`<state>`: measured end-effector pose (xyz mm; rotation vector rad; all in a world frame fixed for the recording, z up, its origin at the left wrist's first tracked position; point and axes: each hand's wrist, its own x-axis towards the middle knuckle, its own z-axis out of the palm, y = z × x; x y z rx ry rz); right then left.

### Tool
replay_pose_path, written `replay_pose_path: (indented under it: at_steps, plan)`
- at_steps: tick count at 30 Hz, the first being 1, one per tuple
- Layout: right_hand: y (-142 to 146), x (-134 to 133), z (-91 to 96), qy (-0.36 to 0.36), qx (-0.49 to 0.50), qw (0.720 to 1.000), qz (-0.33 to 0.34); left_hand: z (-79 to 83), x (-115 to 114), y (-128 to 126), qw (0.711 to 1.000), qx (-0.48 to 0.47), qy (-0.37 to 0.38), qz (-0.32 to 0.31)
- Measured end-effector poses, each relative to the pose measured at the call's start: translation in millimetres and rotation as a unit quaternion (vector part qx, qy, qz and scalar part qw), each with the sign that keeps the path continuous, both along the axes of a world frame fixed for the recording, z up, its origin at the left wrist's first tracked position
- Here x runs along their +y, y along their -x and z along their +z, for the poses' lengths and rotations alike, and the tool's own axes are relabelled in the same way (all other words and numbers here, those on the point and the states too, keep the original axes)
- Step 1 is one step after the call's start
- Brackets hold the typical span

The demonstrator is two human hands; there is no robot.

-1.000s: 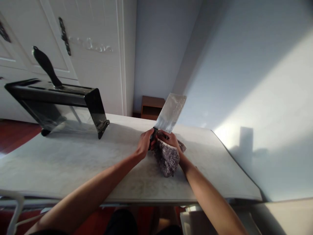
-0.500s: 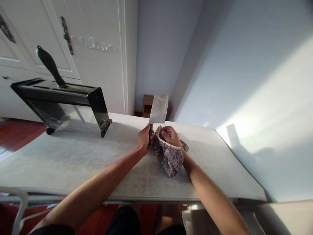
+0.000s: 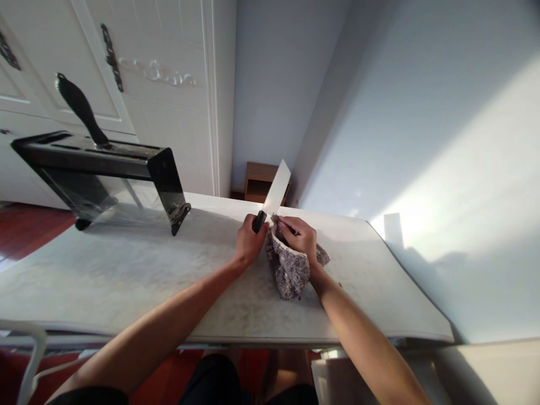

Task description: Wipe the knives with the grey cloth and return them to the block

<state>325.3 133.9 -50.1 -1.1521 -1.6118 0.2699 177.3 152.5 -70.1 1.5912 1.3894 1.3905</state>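
Observation:
My left hand (image 3: pixel 250 243) is closed round the black handle of a cleaver (image 3: pixel 274 194), whose broad steel blade points up and away, turned nearly edge-on to me. My right hand (image 3: pixel 300 238) grips the top of a speckled grey cloth (image 3: pixel 288 269) bunched on the pale table (image 3: pixel 126 270), right beside the knife's handle. The two hands almost touch.
A black knife block (image 3: pixel 101 169) with a clear front stands at the back left of the table, one black-handled knife (image 3: pixel 80 109) sticking out of it. White cupboard doors (image 3: pixel 160 84) lie behind. A brown stool (image 3: pixel 258 181) sits past the far edge. The wall is at right.
The cleaver's blade has turned from nearly flat-on to nearly edge-on and tilted right. My right hand has shifted slightly along the cloth. The view wobbled a little.

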Motion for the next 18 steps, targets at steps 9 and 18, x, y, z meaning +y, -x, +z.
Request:
replay_pose_path:
  at_steps: [9, 18]
  plan:
    - [-3.9, 1.2, -1.6, -0.048, -0.068, 0.996, -0.009, -0.2, -9.2, -0.7, 0.990, 0.120, -0.007, -0.068]
    - [-10.5, 6.8, -7.9, 0.045, -0.106, 0.993, 0.012, 3.0, -10.9, 0.7, 0.990, 0.106, -0.067, -0.069]
